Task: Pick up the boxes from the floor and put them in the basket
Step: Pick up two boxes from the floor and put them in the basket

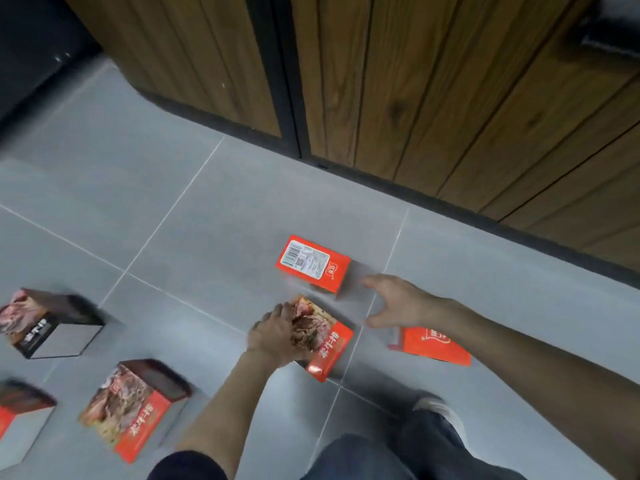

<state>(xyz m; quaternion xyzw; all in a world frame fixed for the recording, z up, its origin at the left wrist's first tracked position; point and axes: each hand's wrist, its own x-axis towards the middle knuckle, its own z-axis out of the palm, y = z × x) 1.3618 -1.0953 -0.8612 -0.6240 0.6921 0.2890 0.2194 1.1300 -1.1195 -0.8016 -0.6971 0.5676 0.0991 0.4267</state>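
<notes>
So this is the pickup stage, nothing bagged yet as far as I can tell, and the basket isn't anywhere in view. Six boxes on the grey tiled floor (214,209). The left hand (277,336) is clamped down over the near red steak box (323,344), fingers curled around its left edge, so that one looks grabbed or about to be lifted. The right hand (398,301) is spread wide, thumb and fingers apart, hovering just beside the red box with the barcode label (313,263), not touching it yet from what I can see. That box sits nearer the wooden cabinet (433,98) side of the floor.

Another red box (434,344) lies partly hidden under the right forearm. Over by the left edge of the floor are the dark-sided boxes: one at far left (48,323), one cut off at the bottom-left corner (20,420), and a bigger steak box (133,407) just left of the left forearm.

Next move, I'd guess: close the right hand on the barcode box, lift both, then turn to find the basket. Picture's blurry, so grip details are fuzzy.
</notes>
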